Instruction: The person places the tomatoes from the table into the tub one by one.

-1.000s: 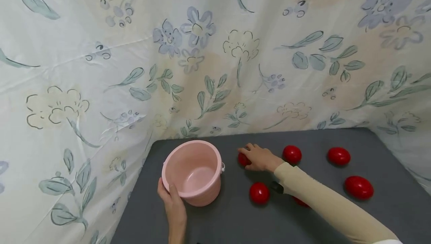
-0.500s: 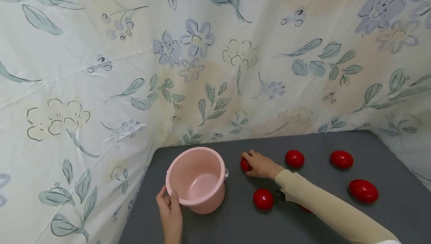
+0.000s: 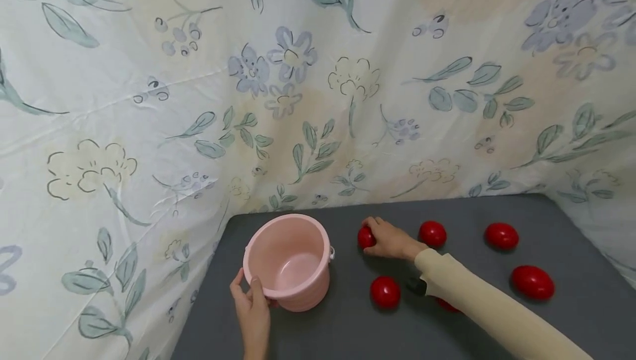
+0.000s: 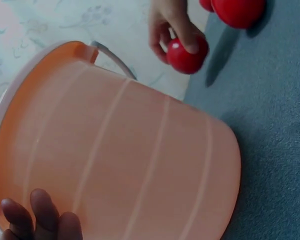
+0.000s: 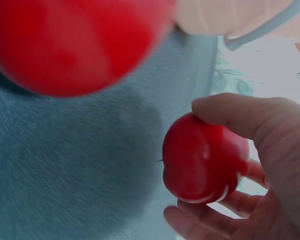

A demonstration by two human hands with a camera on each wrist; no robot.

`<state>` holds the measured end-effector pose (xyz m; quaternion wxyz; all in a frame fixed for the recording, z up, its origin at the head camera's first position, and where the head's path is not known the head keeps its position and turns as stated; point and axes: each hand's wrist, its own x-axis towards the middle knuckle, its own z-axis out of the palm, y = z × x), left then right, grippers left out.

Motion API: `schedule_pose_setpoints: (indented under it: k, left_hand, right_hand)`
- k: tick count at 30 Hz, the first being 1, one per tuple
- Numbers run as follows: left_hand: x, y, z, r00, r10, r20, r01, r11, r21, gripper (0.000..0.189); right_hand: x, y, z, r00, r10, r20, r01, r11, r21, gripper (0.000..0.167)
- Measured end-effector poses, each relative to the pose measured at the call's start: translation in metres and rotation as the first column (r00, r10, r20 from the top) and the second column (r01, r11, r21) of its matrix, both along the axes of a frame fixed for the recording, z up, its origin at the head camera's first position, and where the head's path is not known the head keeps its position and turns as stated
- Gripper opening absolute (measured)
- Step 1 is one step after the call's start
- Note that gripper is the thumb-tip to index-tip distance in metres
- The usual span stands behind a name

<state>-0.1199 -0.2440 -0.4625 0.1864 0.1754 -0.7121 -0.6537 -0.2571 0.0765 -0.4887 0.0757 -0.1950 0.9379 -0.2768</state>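
A pink bucket (image 3: pixel 287 260) stands on the dark grey table, its mouth tipped toward me. My left hand (image 3: pixel 252 313) grips its near left rim, thumb over the edge and fingers against the outer wall. Right of the bucket, my right hand (image 3: pixel 390 239) holds a glossy red apple (image 3: pixel 366 237) between thumb and fingers. In the right wrist view a thin stem shows on this apple (image 5: pixel 205 160). The left wrist view has the held apple (image 4: pixel 187 54) just off the table, apart from its shadow. The bucket's visible inside holds nothing.
Other red apples lie on the table: one in front (image 3: pixel 385 292), one behind the right wrist (image 3: pixel 433 233), and two farther right (image 3: pixel 502 236) (image 3: pixel 533 282). Another red one (image 3: pixel 446 305) is mostly hidden under the right sleeve. Floral cloth (image 3: pixel 318 100) hangs behind and left.
My right hand has closed round the apple and lifted it slightly, shifting a little right. The left hand keeps its hold on the bucket rim. The head view has tilted slightly.
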Motion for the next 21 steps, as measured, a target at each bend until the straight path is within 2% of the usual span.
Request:
schedule_pose_setpoints:
  k: [4,8,13,16,21]
  left_hand:
    - [-0.001,0.0,-0.003,1.0,-0.019,0.009,0.019,1.0,-0.018,0.046]
    - [-0.002,0.002,-0.004,0.999,-0.04,0.012,0.04,0.999,-0.021,0.047]
    - [-0.002,0.003,0.003,0.999,-0.033,0.011,0.033,0.999,0.011,0.048]
    - [-0.004,0.001,0.008,0.999,-0.049,0.013,0.049,0.998,0.031,0.05]
    - [-0.005,-0.003,0.009,0.997,-0.077,0.004,0.077,0.996,0.049,0.052]
  right_hand:
    - [0.003,0.003,0.016,1.0,-0.002,0.007,0.002,1.0,0.019,0.067]
    - [0.003,0.008,0.037,1.0,-0.003,0.003,0.003,1.0,-0.003,0.07]
    - [-0.002,0.014,0.064,0.999,0.011,-0.042,-0.014,0.998,-0.06,0.069]
    - [-0.006,0.02,0.081,0.997,0.02,-0.074,-0.027,0.995,-0.095,0.068]
    - [-0.011,0.027,0.103,0.995,0.007,-0.098,-0.018,0.993,-0.113,0.068]
